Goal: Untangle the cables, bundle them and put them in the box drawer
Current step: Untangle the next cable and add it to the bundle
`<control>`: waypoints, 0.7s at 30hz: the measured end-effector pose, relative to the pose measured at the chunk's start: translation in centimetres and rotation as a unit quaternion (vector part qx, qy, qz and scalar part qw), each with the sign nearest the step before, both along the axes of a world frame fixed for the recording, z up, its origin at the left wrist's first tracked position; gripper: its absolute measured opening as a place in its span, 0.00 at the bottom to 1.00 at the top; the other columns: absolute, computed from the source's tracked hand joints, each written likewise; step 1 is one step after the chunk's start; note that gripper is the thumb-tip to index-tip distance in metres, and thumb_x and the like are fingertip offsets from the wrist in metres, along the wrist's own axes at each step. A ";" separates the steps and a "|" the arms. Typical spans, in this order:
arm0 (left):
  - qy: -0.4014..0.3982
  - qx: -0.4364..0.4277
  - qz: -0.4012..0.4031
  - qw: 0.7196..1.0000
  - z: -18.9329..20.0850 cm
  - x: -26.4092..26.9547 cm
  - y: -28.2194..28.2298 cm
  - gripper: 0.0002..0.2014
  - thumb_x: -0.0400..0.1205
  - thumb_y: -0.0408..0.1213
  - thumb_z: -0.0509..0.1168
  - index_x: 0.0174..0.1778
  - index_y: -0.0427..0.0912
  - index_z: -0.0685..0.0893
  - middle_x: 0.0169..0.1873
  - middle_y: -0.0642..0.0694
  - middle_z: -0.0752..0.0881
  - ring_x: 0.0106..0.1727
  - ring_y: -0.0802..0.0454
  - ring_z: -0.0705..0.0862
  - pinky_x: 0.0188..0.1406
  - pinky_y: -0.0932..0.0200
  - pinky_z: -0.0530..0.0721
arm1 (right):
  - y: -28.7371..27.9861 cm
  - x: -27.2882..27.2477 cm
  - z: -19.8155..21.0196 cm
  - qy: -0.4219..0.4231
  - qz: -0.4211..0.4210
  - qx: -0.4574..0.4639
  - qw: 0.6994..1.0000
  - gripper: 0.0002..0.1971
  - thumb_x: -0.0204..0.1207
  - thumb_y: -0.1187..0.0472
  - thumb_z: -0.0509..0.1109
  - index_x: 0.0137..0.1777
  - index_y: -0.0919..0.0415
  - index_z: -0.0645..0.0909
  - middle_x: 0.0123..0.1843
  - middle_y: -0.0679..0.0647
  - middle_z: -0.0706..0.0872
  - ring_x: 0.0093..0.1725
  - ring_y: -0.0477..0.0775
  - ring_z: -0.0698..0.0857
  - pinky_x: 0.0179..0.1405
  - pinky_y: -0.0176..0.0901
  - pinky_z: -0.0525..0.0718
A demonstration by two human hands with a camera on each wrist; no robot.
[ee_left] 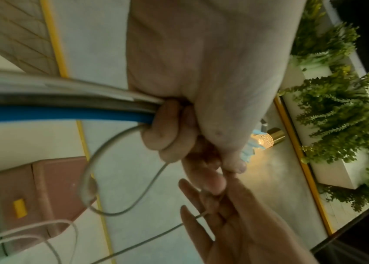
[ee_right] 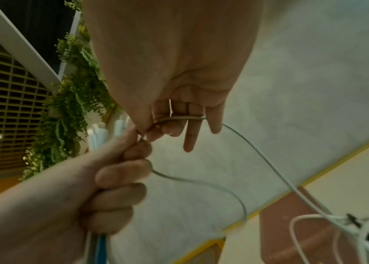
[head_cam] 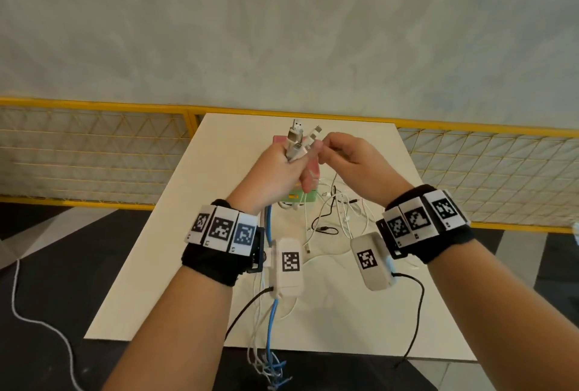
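Cable bundle (head_cam: 293, 148): gripped in left hand (head_cam: 275, 171) above the box drawer (head_cam: 308, 177), tails hanging past the tabletop (head_cam: 194, 265). Right hand (head_cam: 347, 162) pinches one thin white cable (ee_right: 269, 166). Best drawn slowly free of the tangle (head_cam: 338, 218) beside the box.

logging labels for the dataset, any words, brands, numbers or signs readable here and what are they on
No readable words, brands or numbers in any view.
Wristbands: black-and-white square marker patterns only; tiny marks beneath them are too small to read.
Wrist camera units: one square marker each, no text.
Box drawer: pink with a yellow tab, no lettering visible.
Cable plugs in the left hand: any markings too small to read.
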State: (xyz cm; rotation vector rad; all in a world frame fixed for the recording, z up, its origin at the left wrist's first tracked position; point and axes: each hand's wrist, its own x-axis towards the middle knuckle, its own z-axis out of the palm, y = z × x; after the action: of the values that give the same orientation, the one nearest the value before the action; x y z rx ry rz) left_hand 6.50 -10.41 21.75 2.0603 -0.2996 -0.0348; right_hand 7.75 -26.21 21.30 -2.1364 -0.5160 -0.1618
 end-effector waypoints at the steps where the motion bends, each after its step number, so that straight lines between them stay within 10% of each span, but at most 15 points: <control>1: -0.015 -0.016 0.020 1.000 0.1 0.1 0.1 0.28 0.88 0.51 0.57 0.22 0.44 0.80 0.16 0.57 0.83 0.23 0.68 0.81 0.35 0.73 0.74 | -0.1 0.0 -0.2 0.009 0.011 0.002 1.000 0.11 0.84 0.61 0.59 0.45 0.63 0.81 0.33 0.40 0.77 0.32 0.32 0.76 0.36 0.23 0.72; 6: -0.092 -0.142 0.144 0.975 1.9 0.7 1.2 0.28 0.87 0.53 0.58 0.21 0.43 0.75 0.15 0.54 0.76 0.15 0.64 0.71 0.21 0.70 0.70 | -1.2 1.5 -6.4 0.115 0.019 -0.003 0.993 0.16 0.86 0.57 0.53 0.37 0.57 0.74 0.35 0.49 0.79 0.47 0.54 0.84 0.52 0.51 0.79; 11: -0.075 -0.192 0.220 0.953 2.1 2.1 3.1 0.21 0.88 0.48 0.58 0.33 0.41 0.78 0.16 0.53 0.77 0.15 0.61 0.69 0.16 0.71 0.68 | -1.4 1.6 -8.1 0.126 0.013 -0.039 0.991 0.18 0.86 0.59 0.54 0.34 0.49 0.74 0.32 0.47 0.76 0.39 0.51 0.78 0.48 0.44 0.77; 13: -0.086 -0.171 0.235 0.953 1.5 2.4 3.5 0.13 0.89 0.39 0.57 0.54 0.34 0.83 0.23 0.48 0.81 0.13 0.62 0.72 0.16 0.71 0.67 | -1.2 2.0 -7.1 0.110 0.019 -0.050 0.992 0.16 0.86 0.59 0.55 0.35 0.54 0.74 0.33 0.49 0.77 0.37 0.49 0.77 0.45 0.43 0.75; 17: -0.121 -0.119 0.125 0.978 0.8 1.2 2.5 0.22 0.88 0.30 0.55 0.78 0.51 0.72 0.35 0.53 0.82 0.17 0.63 0.78 0.23 0.76 0.72 | -0.6 2.5 -4.4 0.064 0.016 -0.076 0.995 0.15 0.85 0.56 0.56 0.38 0.56 0.79 0.33 0.50 0.78 0.35 0.49 0.74 0.42 0.46 0.74; 21: -0.047 0.042 0.005 0.998 -0.2 0.7 1.2 0.14 0.88 0.47 0.58 0.59 0.45 0.84 0.27 0.51 0.86 0.23 0.67 0.82 0.30 0.66 0.78 | 0.4 1.8 -1.0 0.012 0.030 -0.072 0.997 0.14 0.84 0.58 0.59 0.40 0.59 0.81 0.33 0.52 0.82 0.33 0.51 0.77 0.38 0.45 0.74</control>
State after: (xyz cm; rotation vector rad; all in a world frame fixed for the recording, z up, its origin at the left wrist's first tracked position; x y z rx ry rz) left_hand 7.17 -9.21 21.58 2.1505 -0.3510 0.0575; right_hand 9.54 -25.84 20.32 -2.2566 -0.5925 -0.0663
